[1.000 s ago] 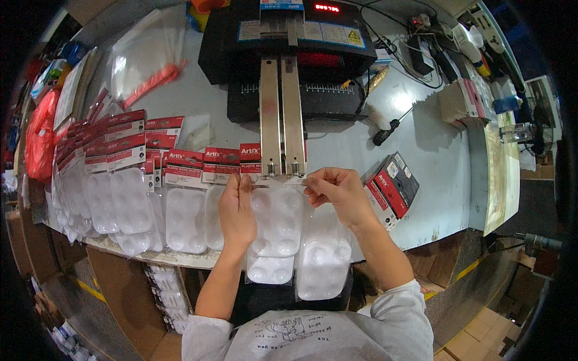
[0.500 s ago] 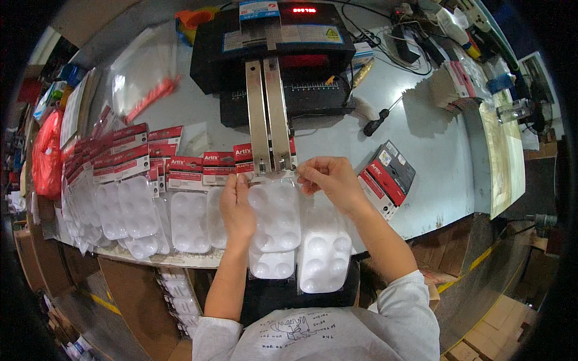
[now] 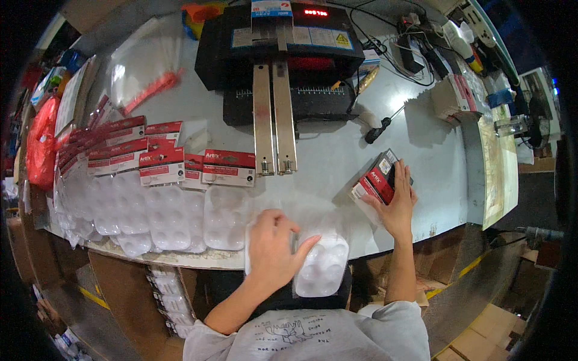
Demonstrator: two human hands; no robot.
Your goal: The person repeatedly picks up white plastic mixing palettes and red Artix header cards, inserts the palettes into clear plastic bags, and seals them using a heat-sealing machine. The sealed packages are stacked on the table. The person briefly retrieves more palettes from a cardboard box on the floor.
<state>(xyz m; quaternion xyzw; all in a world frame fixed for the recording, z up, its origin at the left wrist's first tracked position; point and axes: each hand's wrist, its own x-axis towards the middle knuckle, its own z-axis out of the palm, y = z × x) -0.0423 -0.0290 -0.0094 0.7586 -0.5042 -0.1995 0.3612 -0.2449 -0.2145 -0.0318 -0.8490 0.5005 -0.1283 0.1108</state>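
Note:
My left hand [image 3: 274,246] is over the white plastic paint palettes [image 3: 323,268] at the table's front edge. Its thumb is stretched toward the right-hand palette and its fingers are loosely bent, apart from the thumb and partly blurred. Part of another palette shows beneath this hand. My right hand [image 3: 397,201] lies on a stack of red, white and black header cards [image 3: 376,179], fingers spread over the top. To the left lies a bagged palette [image 3: 226,219] with a red and white header card, beside an overlapping pile of similar bagged palettes [image 3: 165,213].
A black machine [image 3: 277,45] with a red lit display stands at the back, two metal bars [image 3: 274,120] reaching toward me. A screwdriver [image 3: 378,129] lies right of it. Clear bags [image 3: 144,69] lie back left. More cards [image 3: 454,96] are stacked far right.
Both hands have left the ends of the metal bars. The bagged palette there has moved onto the left pile. My left hand came down to the palettes; my right went to the card stack.

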